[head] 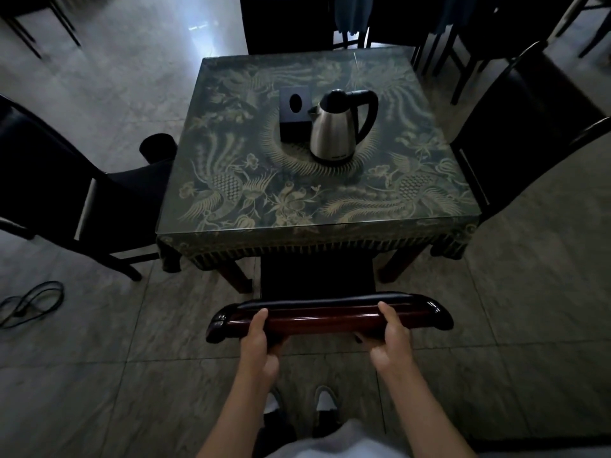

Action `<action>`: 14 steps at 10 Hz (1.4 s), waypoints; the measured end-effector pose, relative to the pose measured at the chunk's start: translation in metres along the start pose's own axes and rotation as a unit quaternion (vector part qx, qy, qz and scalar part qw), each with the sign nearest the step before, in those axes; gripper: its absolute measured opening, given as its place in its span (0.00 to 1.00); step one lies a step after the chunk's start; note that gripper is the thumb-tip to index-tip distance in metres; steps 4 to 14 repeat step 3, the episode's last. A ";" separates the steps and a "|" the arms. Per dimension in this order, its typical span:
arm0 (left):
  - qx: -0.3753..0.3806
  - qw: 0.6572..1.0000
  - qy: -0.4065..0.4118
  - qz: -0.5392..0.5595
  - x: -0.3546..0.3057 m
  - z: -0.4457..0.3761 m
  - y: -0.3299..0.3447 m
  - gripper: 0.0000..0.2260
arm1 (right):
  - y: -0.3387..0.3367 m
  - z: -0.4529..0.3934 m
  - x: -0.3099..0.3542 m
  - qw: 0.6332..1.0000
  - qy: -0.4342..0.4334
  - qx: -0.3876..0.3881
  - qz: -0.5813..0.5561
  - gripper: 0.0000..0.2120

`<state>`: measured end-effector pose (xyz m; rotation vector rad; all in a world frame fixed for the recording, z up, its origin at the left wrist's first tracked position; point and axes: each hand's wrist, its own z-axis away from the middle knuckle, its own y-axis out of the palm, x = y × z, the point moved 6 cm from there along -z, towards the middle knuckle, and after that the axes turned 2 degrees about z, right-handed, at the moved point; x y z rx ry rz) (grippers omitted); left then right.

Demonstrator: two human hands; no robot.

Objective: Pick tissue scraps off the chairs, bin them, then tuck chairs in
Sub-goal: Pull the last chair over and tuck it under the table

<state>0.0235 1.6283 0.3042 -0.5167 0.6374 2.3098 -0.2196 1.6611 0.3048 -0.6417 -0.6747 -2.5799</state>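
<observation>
A dark wooden chair stands in front of me with its glossy top rail (324,317) facing me and its black seat (317,276) partly under the table (330,233). My left hand (259,338) grips the rail left of centre. My right hand (391,335) grips it right of centre. Another black chair (66,193) stands at the table's left side, pulled out and angled. A third chair (515,127) sits at the right side, and a fourth chair (284,24) at the far side. No tissue scraps show on any seat.
The table carries a patterned cloth under glass, a steel kettle (340,127) and a black tissue box (294,114). A dark round bin (158,147) stands by the table's left corner. A black cable (29,302) lies on the tiled floor at left. More chairs stand behind.
</observation>
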 end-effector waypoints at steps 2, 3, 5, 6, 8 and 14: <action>0.027 0.999 -0.007 -0.016 0.001 -0.004 -0.004 0.21 | -0.010 0.004 0.003 0.991 -0.023 0.009 0.134 0.13; 0.038 0.992 0.020 -0.123 0.006 0.006 -0.010 0.17 | -0.015 0.016 -0.003 0.957 -0.044 0.009 0.287 0.17; 0.038 0.992 0.020 -0.123 0.006 0.006 -0.010 0.17 | -0.015 0.016 -0.003 0.957 -0.044 0.009 0.287 0.17; 0.038 0.992 0.020 -0.123 0.006 0.006 -0.010 0.17 | -0.015 0.016 -0.003 0.957 -0.044 0.009 0.287 0.17; 0.038 0.992 0.020 -0.123 0.006 0.006 -0.010 0.17 | -0.015 0.016 -0.003 0.957 -0.044 0.009 0.287 0.17; 0.038 0.992 0.020 -0.123 0.006 0.006 -0.010 0.17 | -0.015 0.016 -0.003 0.957 -0.044 0.009 0.287 0.17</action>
